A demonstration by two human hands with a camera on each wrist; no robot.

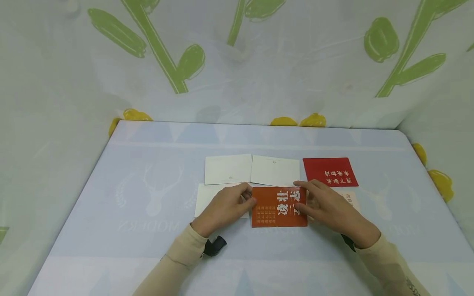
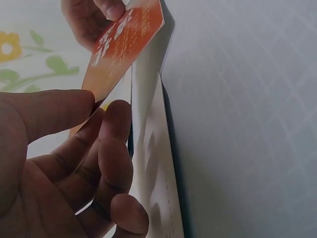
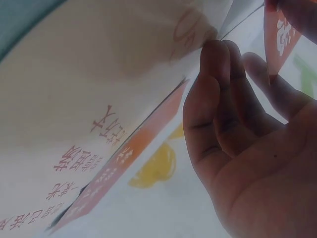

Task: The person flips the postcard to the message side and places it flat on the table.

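Observation:
An orange card (image 1: 264,205) with white characters is held between both hands in the head view. The left hand (image 1: 226,205) pinches its left edge, thumb on top and fingers beneath; the left wrist view shows this pinch on the card (image 2: 119,54). At its right side the right hand (image 1: 329,205) grips the card, with thumb and a finger on its face. In the right wrist view the other fingers of the right hand (image 3: 252,124) extend beside a pale card with red characters (image 3: 59,119). The pale card (image 1: 349,198) lies partly under the right hand.
Two white cards (image 1: 227,169) (image 1: 275,170) lie side by side behind the hands. Another white card (image 1: 207,199) is partly covered by the left hand. A red card (image 1: 329,170) lies at the right. Beyond the table (image 1: 148,234) hangs a leaf-patterned cloth (image 1: 296,74).

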